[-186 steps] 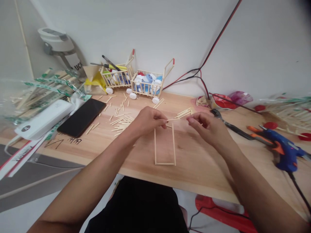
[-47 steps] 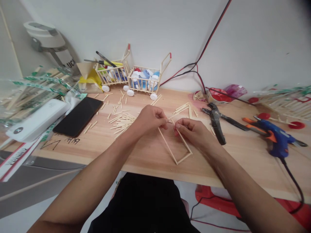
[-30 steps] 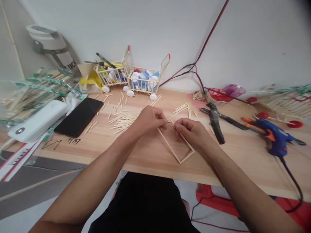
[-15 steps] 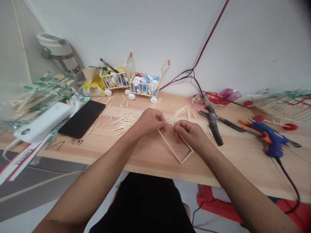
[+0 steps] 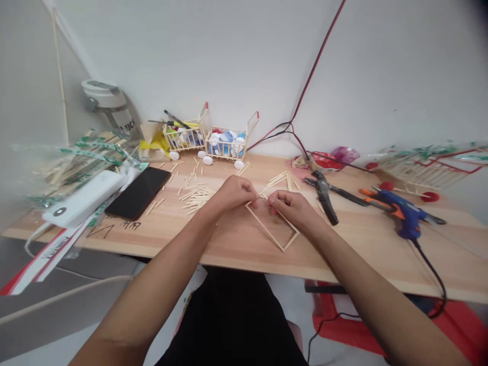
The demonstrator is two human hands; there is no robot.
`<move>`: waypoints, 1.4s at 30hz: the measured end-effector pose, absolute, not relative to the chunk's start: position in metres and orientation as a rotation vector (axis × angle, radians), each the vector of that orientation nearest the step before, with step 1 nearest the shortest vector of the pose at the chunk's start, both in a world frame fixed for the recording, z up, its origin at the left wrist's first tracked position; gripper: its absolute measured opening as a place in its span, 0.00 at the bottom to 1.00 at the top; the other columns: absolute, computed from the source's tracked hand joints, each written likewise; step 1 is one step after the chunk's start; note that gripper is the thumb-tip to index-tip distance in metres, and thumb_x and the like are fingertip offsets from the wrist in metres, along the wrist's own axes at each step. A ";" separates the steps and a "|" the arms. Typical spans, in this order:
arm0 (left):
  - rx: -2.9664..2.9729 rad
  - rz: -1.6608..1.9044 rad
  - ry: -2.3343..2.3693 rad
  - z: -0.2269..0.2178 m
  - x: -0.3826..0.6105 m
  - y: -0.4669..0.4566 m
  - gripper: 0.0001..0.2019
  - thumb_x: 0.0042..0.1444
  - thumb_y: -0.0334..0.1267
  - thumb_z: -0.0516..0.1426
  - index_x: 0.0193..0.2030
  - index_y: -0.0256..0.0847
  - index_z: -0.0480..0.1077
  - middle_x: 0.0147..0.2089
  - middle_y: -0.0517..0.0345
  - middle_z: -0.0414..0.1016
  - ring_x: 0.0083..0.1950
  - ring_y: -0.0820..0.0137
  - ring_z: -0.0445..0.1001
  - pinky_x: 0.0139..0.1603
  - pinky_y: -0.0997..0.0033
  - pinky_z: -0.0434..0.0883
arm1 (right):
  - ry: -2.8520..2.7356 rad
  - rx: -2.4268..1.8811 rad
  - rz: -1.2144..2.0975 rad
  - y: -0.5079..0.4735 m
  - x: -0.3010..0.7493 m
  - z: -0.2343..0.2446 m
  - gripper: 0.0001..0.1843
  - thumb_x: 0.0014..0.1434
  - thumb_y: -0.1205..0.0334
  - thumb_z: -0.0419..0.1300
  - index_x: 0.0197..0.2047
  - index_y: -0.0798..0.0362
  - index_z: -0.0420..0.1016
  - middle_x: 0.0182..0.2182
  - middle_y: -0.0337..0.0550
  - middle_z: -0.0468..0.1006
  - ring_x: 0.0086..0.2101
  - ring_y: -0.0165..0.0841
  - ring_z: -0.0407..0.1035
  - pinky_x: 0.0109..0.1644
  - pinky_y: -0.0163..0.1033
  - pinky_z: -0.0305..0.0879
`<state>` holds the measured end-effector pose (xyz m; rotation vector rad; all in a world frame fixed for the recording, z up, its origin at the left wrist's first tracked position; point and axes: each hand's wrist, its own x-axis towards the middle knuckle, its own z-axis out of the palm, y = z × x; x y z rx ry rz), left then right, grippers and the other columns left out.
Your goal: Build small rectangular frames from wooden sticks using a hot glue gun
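Note:
A slim rectangular frame of wooden sticks (image 5: 266,227) lies slanted in front of me, its near corner at the table. My left hand (image 5: 237,193) is closed in a pinch at the frame's far left corner. Thumb and finger of my right hand (image 5: 288,204) pinch the far end of its right-hand stick. The fingertips of both hands are close together, and what lies exactly between them is partly hidden. Left of my left hand is a pile of short cut sticks (image 5: 197,197); beyond my right hand lie longer sticks (image 5: 277,179).
Two small stick carts (image 5: 225,147) with white wheels stand at the back. To the right are black-handled pliers (image 5: 326,197), a blue glue gun (image 5: 409,218) and a red-wheeled cart (image 5: 419,175). A phone (image 5: 138,192), white power bank (image 5: 86,198) and bagged sticks (image 5: 87,160) lie left.
The camera view has shifted slightly, so the tabletop items appear moved. Both hands keep their pinch at the far end of the stick frame, with little visible change.

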<state>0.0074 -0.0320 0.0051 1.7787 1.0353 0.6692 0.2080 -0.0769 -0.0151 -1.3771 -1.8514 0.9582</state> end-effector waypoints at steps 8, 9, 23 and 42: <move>1.758 0.642 1.044 0.008 0.007 -0.034 0.09 0.43 0.36 0.57 0.24 0.32 0.76 0.20 0.57 0.72 0.19 0.80 0.56 0.19 0.80 0.52 | -1.865 -1.359 0.927 -0.077 0.207 -0.016 0.15 0.61 0.55 0.52 0.26 0.54 0.67 0.22 0.34 0.68 0.23 0.26 0.59 0.28 0.33 0.53; 1.760 0.637 1.046 0.008 0.008 -0.034 0.09 0.43 0.36 0.57 0.24 0.31 0.76 0.19 0.58 0.71 0.19 0.81 0.56 0.19 0.80 0.51 | -1.868 -1.359 0.922 -0.076 0.208 -0.017 0.16 0.61 0.54 0.52 0.26 0.54 0.66 0.22 0.34 0.68 0.24 0.26 0.59 0.29 0.33 0.53; 1.751 0.639 1.061 0.011 0.009 -0.037 0.09 0.43 0.35 0.57 0.23 0.31 0.76 0.18 0.59 0.71 0.18 0.81 0.55 0.19 0.79 0.51 | -1.900 -1.379 0.863 -0.073 0.208 -0.020 0.15 0.60 0.55 0.53 0.25 0.53 0.66 0.21 0.34 0.68 0.23 0.26 0.59 0.28 0.33 0.53; 1.678 0.724 1.127 0.004 0.011 -0.030 0.08 0.43 0.36 0.57 0.23 0.33 0.74 0.21 0.57 0.74 0.20 0.79 0.58 0.21 0.78 0.53 | -2.000 -1.401 0.799 -0.054 0.208 -0.009 0.14 0.59 0.59 0.52 0.23 0.53 0.65 0.20 0.35 0.69 0.23 0.27 0.60 0.28 0.33 0.53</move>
